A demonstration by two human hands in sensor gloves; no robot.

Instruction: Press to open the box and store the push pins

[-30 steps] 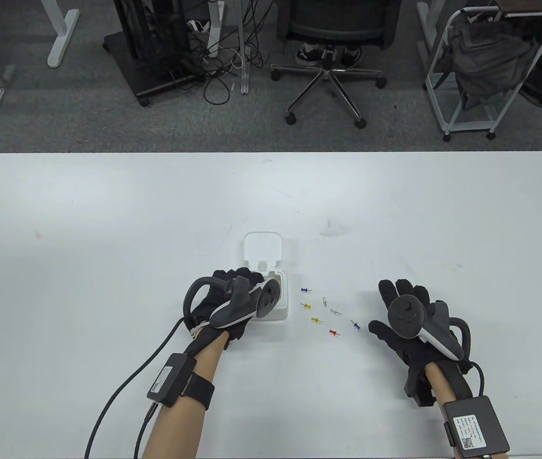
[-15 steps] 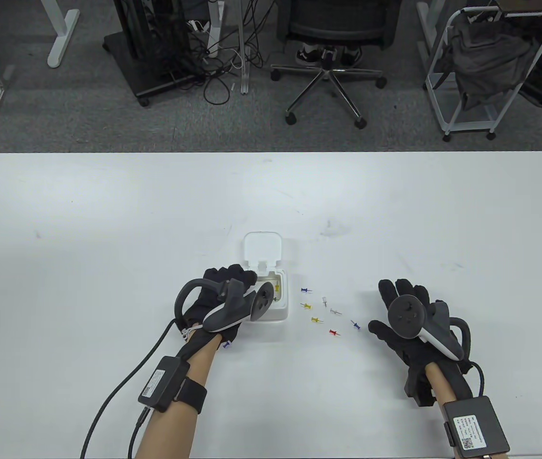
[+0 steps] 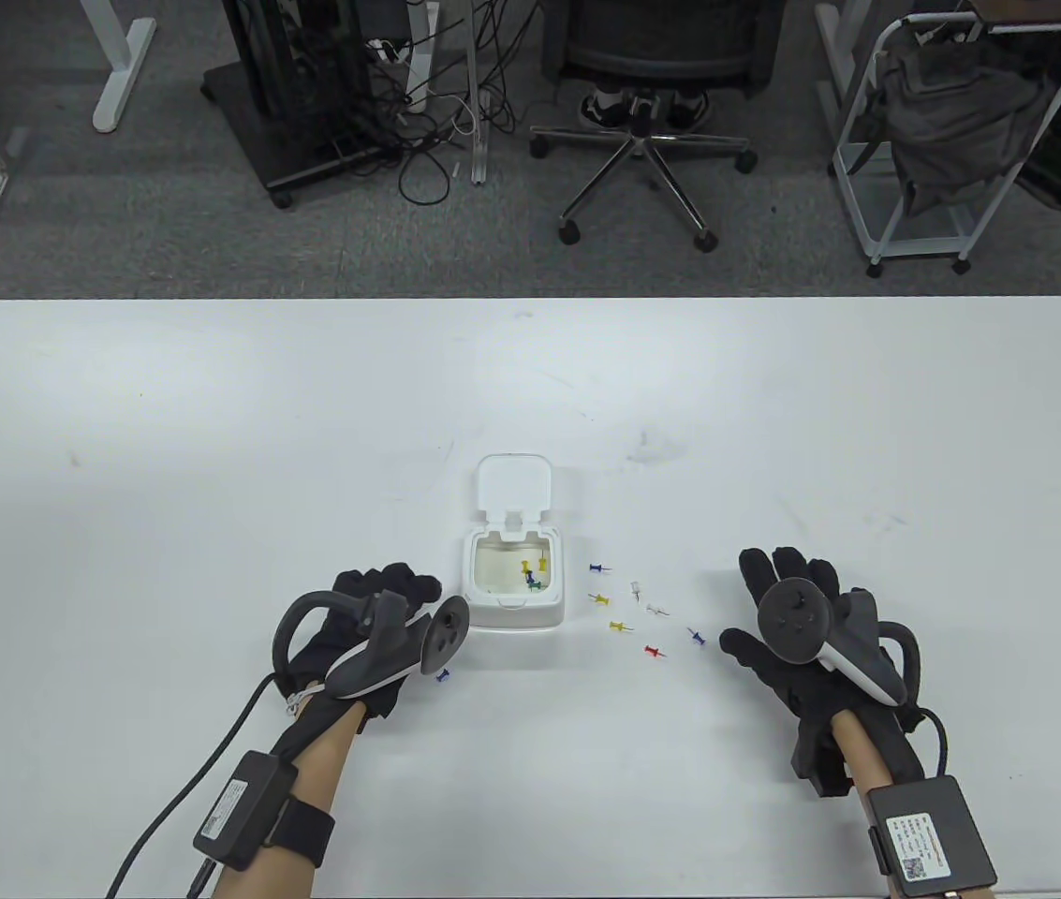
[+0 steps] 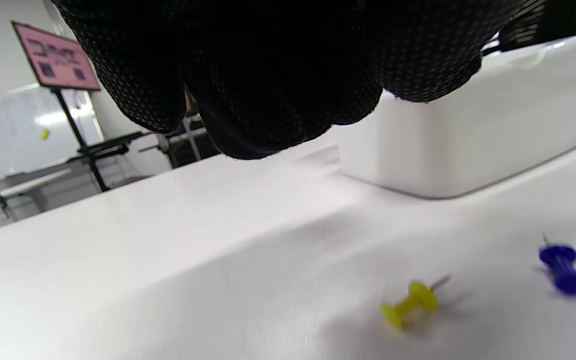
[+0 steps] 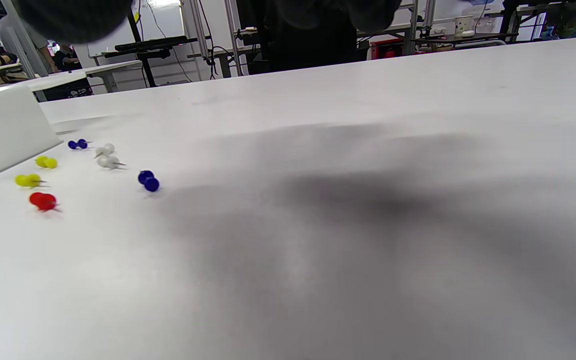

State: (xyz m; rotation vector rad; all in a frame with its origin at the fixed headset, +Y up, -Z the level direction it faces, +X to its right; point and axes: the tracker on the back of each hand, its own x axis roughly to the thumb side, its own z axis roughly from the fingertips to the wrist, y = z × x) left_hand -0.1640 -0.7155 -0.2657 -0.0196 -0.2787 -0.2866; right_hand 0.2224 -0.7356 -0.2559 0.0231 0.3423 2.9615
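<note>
The white box [image 3: 511, 607] stands open near the table's middle, its lid [image 3: 513, 487] folded back. A few push pins [image 3: 532, 573], yellow, blue and green, lie inside. Several loose pins lie to its right, among them a blue one [image 3: 597, 568], a yellow one [image 3: 620, 626] and a red one [image 3: 651, 650]. My left hand [image 3: 390, 588] hovers left of and in front of the box, fingers relaxed, holding nothing. Under it lie a blue pin [image 3: 442, 675] [image 4: 563, 267] and a yellow pin [image 4: 410, 302]. My right hand [image 3: 788, 567] rests flat, fingers spread, right of the loose pins [image 5: 43, 201].
The white table [image 3: 212, 449] reaches well to both sides and to the back. Beyond its far edge stand an office chair [image 3: 642, 140], a wire cart [image 3: 961, 140] and desk legs with cables.
My left hand has drawn back from over the box toward the front left, uncovering the pins inside and the blue pin on the table. The right hand has stayed put.
</note>
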